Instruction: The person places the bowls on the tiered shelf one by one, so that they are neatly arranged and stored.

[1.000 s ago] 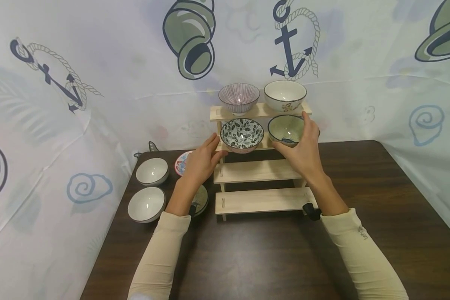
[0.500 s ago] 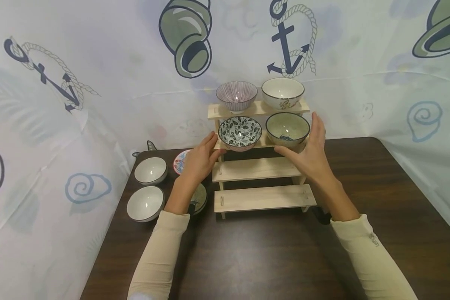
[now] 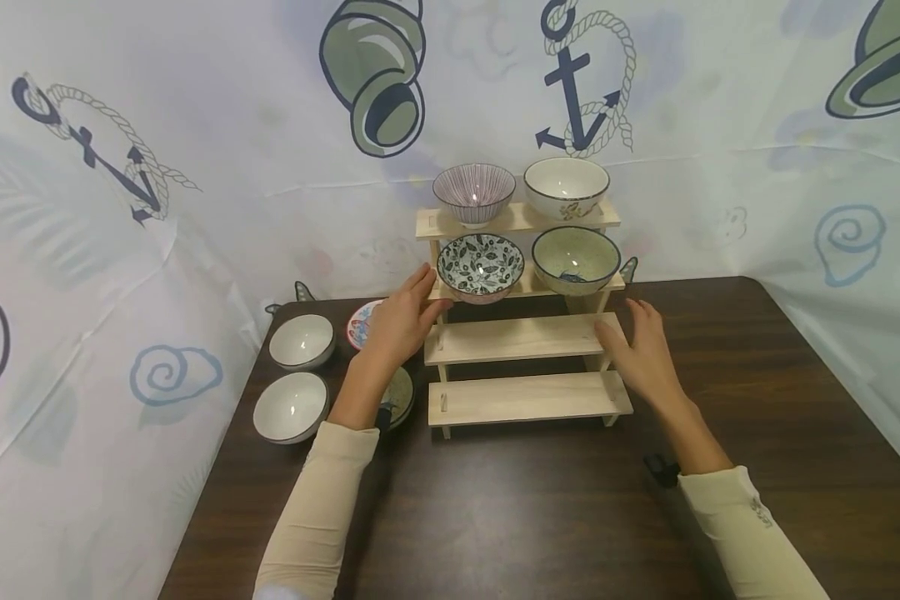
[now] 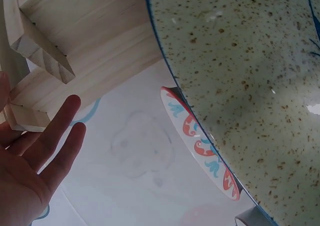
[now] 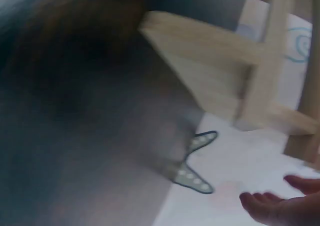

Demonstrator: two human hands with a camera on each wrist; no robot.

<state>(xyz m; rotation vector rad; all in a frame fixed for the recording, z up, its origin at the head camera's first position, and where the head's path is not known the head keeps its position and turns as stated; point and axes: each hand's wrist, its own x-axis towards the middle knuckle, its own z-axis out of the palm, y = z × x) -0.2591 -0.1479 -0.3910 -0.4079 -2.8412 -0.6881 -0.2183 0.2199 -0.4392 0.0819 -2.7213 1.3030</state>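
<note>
Against the back, a white sea-print curtain (image 3: 232, 125); before it, a dark brown table (image 3: 532, 517). On the table, a four-step wooden rack (image 3: 525, 342). Upper two steps filled, two bowls each; lower two steps bare. Judging by that, the rack is about half set.

Left hand (image 3: 401, 312) at the left end of the second step from the top, fingers extended and loosely spread, no bowl in it. Whether it touches the wood, cannot tell. Right hand (image 3: 645, 350) by the right end of the third step, thumb and fingers well parted, holding nothing.

Bowls, all upright. Second step: green bowl (image 3: 576, 258) at right, leaf-patterned bowl (image 3: 482, 268) at left, just beside each other. Top step: cream bowl (image 3: 567, 187) at right, striped bowl (image 3: 474, 196) at left.

Likely left to do: the pieces on the table, left of the rack. Two white bowls there, a nearer one (image 3: 292, 407) and a farther one (image 3: 302, 342); a speckled bowl (image 4: 235, 86), partly behind the left forearm in the head view, single or stacked unclear. Smallest, a red-and-blue dish (image 3: 362, 325), half hidden by the left hand.
</note>
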